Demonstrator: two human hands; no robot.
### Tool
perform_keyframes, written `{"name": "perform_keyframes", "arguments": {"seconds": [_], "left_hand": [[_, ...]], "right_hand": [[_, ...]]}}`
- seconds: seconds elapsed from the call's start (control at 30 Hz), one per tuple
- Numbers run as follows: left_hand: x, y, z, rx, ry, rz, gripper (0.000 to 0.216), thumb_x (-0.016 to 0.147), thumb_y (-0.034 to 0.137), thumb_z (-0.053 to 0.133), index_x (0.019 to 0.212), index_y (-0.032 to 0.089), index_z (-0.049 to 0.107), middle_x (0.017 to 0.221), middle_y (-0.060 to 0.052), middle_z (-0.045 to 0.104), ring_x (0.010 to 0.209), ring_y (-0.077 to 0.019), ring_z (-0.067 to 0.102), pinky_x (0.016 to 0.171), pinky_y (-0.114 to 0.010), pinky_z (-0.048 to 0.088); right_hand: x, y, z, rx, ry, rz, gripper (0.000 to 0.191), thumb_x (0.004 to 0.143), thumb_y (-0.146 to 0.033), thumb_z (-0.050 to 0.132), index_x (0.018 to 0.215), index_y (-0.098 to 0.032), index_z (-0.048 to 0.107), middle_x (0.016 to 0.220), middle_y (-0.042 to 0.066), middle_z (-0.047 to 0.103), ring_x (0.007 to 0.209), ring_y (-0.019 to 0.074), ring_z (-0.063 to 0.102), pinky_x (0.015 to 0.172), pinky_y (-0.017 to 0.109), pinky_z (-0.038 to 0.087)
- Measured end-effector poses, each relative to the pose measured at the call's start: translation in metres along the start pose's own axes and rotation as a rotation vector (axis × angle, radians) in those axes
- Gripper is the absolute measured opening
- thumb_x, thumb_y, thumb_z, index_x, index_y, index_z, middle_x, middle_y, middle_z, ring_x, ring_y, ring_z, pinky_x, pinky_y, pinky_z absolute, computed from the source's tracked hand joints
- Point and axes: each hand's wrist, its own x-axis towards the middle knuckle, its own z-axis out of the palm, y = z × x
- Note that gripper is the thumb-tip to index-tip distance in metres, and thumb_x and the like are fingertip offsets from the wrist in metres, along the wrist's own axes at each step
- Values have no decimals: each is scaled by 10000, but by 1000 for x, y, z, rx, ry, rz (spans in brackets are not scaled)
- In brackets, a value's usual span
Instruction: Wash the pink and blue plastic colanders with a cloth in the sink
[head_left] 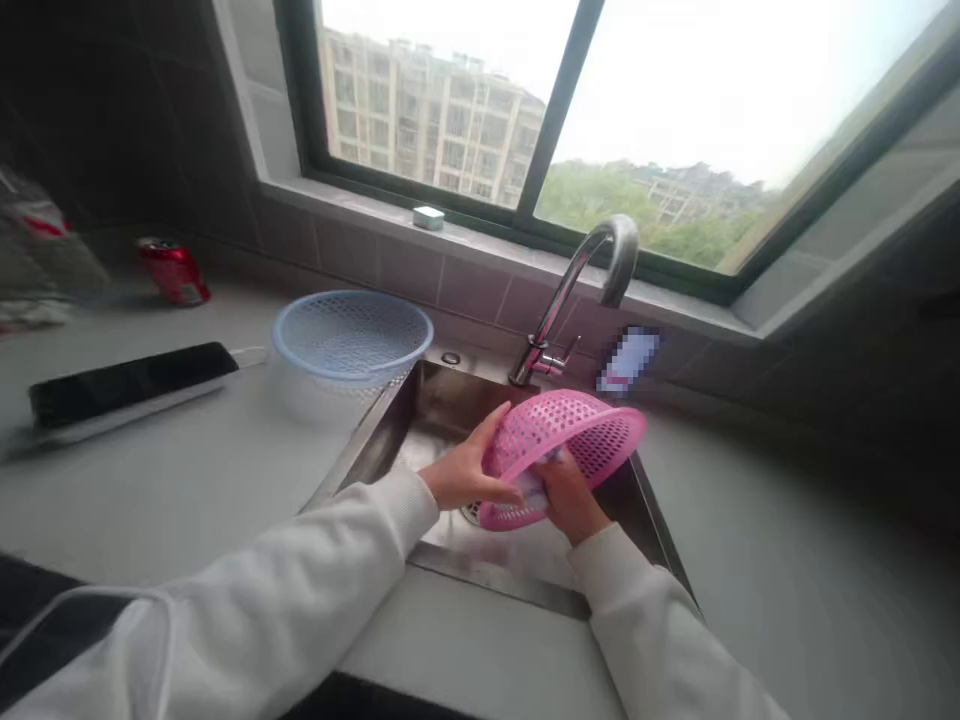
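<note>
A pink perforated colander (570,440) is held tilted over the steel sink (427,410), its hollow facing me. My left hand (469,470) grips its near-left rim, thumb across the edge. My right hand (570,497) is inside the bowl, fingers curled against its inner wall, perhaps on a pale cloth or sponge that I cannot make out. Both sleeves are white.
A chrome tap (581,290) arches over the sink. A blue colander in a clear bowl (351,340) stands on the counter left of the sink. A dark flat slab (124,385), a red can (174,270) and a bag lie farther left. A small object (428,217) rests on the window sill.
</note>
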Motion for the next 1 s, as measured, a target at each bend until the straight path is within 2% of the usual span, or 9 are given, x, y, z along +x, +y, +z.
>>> {"name": "perform_keyframes", "arguments": {"seconds": [0.13, 0.27, 0.37, 0.43, 0.57, 0.73, 0.8, 0.9, 1.0], "left_hand": [[1, -1, -5, 76, -12, -47, 1444, 495, 457, 944, 1593, 264, 25, 1641, -210, 164, 1512, -399, 206, 1228, -572, 159], [0, 1, -5, 117, 5, -5, 1264, 584, 368, 908, 1586, 255, 146, 1631, -179, 234, 1471, -398, 307, 1226, -564, 196], [-1, 2, -5, 116, 38, 39, 1160, 626, 307, 866, 1576, 225, 203, 1611, -170, 295, 1453, -387, 342, 1226, -546, 218], [-1, 4, -6, 141, 34, 27, 1138, 624, 294, 858, 1570, 221, 231, 1612, -163, 299, 1453, -388, 339, 1225, -547, 224], [-1, 5, -6, 149, -12, 6, 1145, 620, 312, 863, 1571, 224, 233, 1610, -161, 309, 1447, -394, 347, 1219, -558, 236], [-3, 3, -6, 87, 4, 25, 1152, 624, 324, 866, 1575, 236, 222, 1610, -157, 311, 1444, -393, 357, 1217, -548, 243], [-2, 3, -7, 42, 19, 19, 1194, 611, 364, 885, 1580, 254, 196, 1622, -164, 281, 1459, -398, 331, 1210, -551, 255], [-1, 3, -9, -6, 23, 11, 1356, 531, 430, 930, 1590, 276, 98, 1637, -187, 218, 1507, -396, 225, 1211, -562, 232], [-1, 4, -8, 64, 3, -22, 1315, 536, 424, 932, 1581, 276, 148, 1637, -184, 212, 1500, -384, 248, 1218, -559, 209]], "right_hand": [[0, -19, -17, -13, 56, -47, 297, 597, -291, 830, 861, -264, 697, 869, 8, 746, 1004, 302, 681, 885, 442, 572], [0, -9, -8, 8, 10, -10, 365, 667, -365, 804, 995, -259, 685, 956, 20, 757, 971, 293, 698, 881, 465, 574], [0, 1, 0, -73, -93, 24, 494, 641, -291, 843, 1102, -251, 667, 1045, 26, 757, 978, 271, 703, 924, 437, 559], [1, 2, -1, -64, -73, 13, 476, 642, -290, 842, 1081, -245, 667, 1016, 26, 760, 960, 271, 708, 911, 432, 564], [3, -2, -7, 67, 45, -14, 356, 708, -417, 767, 1000, -248, 654, 922, 30, 759, 903, 287, 717, 842, 460, 584], [0, 0, -5, -152, -101, 14, 491, 652, -308, 835, 1107, -237, 665, 1061, 47, 751, 973, 286, 705, 915, 457, 556], [-1, 0, -5, -180, -118, -10, 495, 681, -328, 811, 1143, -246, 652, 1102, 48, 743, 1010, 291, 699, 939, 474, 547], [0, -5, -11, -109, -12, -74, 379, 733, -407, 737, 1073, -258, 660, 1055, 43, 746, 1040, 317, 693, 947, 519, 545], [0, -9, -17, -145, 25, -99, 347, 688, -381, 777, 1002, -263, 688, 1058, 57, 747, 1131, 345, 655, 992, 520, 525]]}}
